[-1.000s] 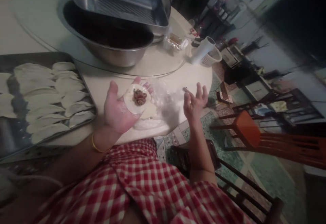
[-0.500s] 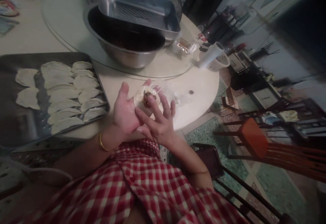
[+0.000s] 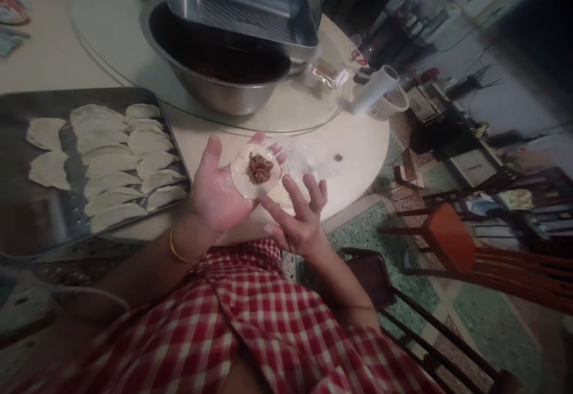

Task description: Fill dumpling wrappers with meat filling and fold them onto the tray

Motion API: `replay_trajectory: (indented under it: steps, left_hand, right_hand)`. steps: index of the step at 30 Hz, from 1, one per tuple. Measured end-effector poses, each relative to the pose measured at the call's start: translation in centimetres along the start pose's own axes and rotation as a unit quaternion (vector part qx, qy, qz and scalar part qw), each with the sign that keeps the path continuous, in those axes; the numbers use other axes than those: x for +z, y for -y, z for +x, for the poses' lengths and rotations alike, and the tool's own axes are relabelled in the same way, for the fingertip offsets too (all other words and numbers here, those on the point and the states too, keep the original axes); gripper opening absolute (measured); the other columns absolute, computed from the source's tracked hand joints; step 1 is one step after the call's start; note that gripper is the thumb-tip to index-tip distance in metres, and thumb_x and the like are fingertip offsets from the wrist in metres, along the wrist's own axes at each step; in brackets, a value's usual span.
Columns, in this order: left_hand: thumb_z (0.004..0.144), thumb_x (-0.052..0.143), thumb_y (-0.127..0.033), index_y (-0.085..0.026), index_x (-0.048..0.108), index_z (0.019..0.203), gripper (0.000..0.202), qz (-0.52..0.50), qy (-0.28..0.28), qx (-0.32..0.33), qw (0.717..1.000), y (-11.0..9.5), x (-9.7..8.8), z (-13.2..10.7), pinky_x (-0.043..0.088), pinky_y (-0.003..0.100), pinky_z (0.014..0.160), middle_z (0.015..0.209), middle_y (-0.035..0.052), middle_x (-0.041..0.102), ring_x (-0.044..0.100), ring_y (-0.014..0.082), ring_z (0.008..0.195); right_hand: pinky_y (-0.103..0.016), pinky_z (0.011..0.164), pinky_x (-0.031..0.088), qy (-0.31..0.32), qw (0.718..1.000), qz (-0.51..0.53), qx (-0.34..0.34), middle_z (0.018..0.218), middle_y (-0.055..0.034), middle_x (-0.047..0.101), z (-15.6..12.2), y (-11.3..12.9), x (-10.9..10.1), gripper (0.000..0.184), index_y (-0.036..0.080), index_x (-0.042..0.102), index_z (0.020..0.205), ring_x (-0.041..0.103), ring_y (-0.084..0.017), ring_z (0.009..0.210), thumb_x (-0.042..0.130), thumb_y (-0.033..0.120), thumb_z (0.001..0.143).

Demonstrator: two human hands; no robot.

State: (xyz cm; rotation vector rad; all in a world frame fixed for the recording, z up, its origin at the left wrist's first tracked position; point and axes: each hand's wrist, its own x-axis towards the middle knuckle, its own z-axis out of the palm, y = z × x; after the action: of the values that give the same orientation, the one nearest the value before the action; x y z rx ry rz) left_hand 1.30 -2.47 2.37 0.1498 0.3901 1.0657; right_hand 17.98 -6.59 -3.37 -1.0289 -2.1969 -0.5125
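Observation:
On the fingers of my left hand (image 3: 221, 191), which is palm up, lies a round dumpling wrapper (image 3: 242, 182) with a mound of brown meat filling (image 3: 259, 169) in its middle. The hand supports the wrapper from below, thumb stretched out to the side. My right hand (image 3: 299, 215) is just to the right, fingers spread and holding nothing, its index fingertip close to the wrapper's lower edge; whether it touches I cannot tell. Folded dumplings (image 3: 111, 185) lie in rows on a metal tray (image 3: 49, 215) to the left.
Behind my hands, a steel bowl (image 3: 228, 98) with dark contents stands on the glass turntable (image 3: 116, 83), partly covered by a rectangular metal pan (image 3: 250, 15). Clear plastic (image 3: 302, 161) lies on the table beyond my right hand. A white basket (image 3: 391, 101) is near the right edge.
My right hand has drawn back from the filling, down and to the right. The filling now shows fully on the wrapper, while my left hand has stayed nearly in place.

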Motion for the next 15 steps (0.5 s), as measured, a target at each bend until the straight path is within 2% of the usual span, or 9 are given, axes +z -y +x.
replay_trajectory:
  steps: [4, 10, 15]
  left_hand:
    - [0.091, 0.032, -0.064, -0.021, 0.036, 0.146, 0.07, -0.016, 0.01, -0.002, 1.0, -0.14, 0.07, 0.08, 0.046, 0.043, 0.1, 0.134, 0.013, 0.06, 0.059, 0.0272, 0.12]
    - [0.092, 0.033, -0.063, -0.021, 0.035, 0.147, 0.07, -0.012, -0.008, -0.013, 1.0, 0.1, 0.4, 0.06, 0.047, 0.043, 0.099, 0.132, 0.013, 0.061, 0.057, 0.0285, 0.123]
    - [0.092, 0.03, -0.063, -0.019, 0.039, 0.145, 0.069, 0.016, -0.019, -0.012, 1.0, 0.3, 0.57, 0.08, 0.047, 0.042, 0.101, 0.131, 0.0143, 0.062, 0.056, 0.0276, 0.125]
  right_hand:
    - [-0.052, 0.122, 0.005, -0.005, 1.0, 0.005, 0.004, 0.138, 0.0013, 0.057, -0.67, -0.59, 0.15, 0.051, 0.037, 0.059, 0.127, 0.016, -0.028, 0.15, 0.053, 0.061, 0.082]
    - [-0.049, 0.121, 0.014, -0.041, 0.999, -0.022, 0.02, 0.138, -0.001, 0.057, -0.56, -0.73, 0.37, 0.047, 0.037, 0.059, 0.126, 0.017, -0.026, 0.149, 0.051, 0.056, 0.085]
    - [-0.048, 0.121, 0.017, -0.074, 0.997, -0.018, 0.028, 0.136, -0.0019, 0.058, -0.52, -0.93, 0.31, 0.044, 0.035, 0.061, 0.124, 0.02, -0.025, 0.148, 0.049, 0.053, 0.086]
